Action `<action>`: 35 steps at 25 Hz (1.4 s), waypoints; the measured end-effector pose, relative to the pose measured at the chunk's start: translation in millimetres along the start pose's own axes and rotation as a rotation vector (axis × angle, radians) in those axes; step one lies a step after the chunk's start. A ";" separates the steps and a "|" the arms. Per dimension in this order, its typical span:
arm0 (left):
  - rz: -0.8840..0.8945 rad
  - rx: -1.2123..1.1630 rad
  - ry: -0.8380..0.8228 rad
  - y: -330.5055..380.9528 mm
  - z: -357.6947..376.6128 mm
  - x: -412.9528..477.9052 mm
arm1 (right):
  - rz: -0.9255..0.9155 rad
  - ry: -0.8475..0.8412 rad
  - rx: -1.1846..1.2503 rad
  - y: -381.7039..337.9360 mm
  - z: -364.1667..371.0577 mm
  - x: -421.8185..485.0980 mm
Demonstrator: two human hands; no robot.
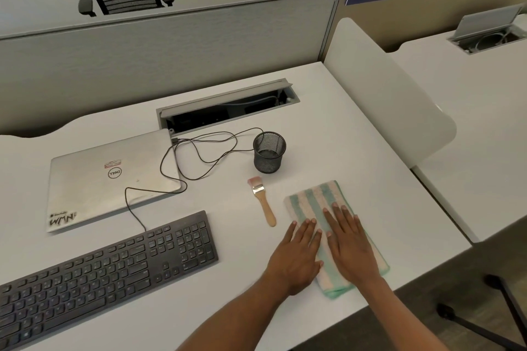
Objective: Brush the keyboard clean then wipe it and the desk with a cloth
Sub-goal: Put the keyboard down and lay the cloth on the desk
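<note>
A folded cloth (316, 199) with green and cream stripes lies on the white desk (356, 151) at the right front. My left hand (296, 256) and my right hand (352, 248) lie flat on it side by side, fingers straight. Just left of the cloth lies a small brush (263, 204) with a wooden handle, bristles pointing away from me. The black keyboard (105, 273) sits at the front left, angled, its cable running back toward the laptop. Neither hand touches the brush or the keyboard.
A closed silver laptop (111, 179) lies behind the keyboard. A black mesh pen cup (269, 152) stands behind the brush. An open cable tray (228, 107) sits at the back of the desk. A white divider (385, 100) bounds the right side. Loose cable (199, 151) loops between laptop and cup.
</note>
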State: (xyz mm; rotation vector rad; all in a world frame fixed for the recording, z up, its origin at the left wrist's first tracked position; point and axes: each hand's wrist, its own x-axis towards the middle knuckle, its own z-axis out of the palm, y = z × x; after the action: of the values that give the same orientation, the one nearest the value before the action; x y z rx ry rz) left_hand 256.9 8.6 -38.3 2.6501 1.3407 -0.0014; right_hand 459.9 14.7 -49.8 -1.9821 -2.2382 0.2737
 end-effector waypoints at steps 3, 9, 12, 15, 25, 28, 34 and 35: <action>-0.007 -0.147 -0.131 -2.9 -10.9 4.3 | 0.001 0.011 -0.024 -3.3 -0.8 7.8; -0.011 -0.165 -0.188 -3.5 -24.1 3.8 | -0.011 0.031 -0.041 -1.7 0.1 10.4; 0.041 -0.091 -0.121 -12.5 -17.2 -4.5 | -0.005 0.047 -0.076 -3.1 -2.4 9.0; 0.050 -0.007 -0.074 -29.8 -14.1 -17.7 | 0.010 0.120 -0.096 -10.0 -5.0 5.0; -0.209 0.036 -0.096 -98.7 -24.8 -69.1 | -0.096 0.326 -0.043 -85.2 -2.7 22.0; -0.265 0.033 -0.112 -113.7 -25.1 -85.3 | -0.103 0.360 0.005 -107.6 2.8 28.1; -0.343 0.039 -0.134 -124.4 -29.5 -98.1 | -0.047 0.273 0.009 -156.2 7.5 47.3; -0.344 0.040 -0.139 -124.8 -29.6 -96.7 | -0.018 0.259 0.001 -162.5 10.0 50.2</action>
State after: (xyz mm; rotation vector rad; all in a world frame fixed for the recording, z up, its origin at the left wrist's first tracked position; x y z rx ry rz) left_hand 97.3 8.3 -20.5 2.3629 1.7411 -0.2536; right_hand 294.4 45.2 -23.5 -1.8742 -2.0905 0.0141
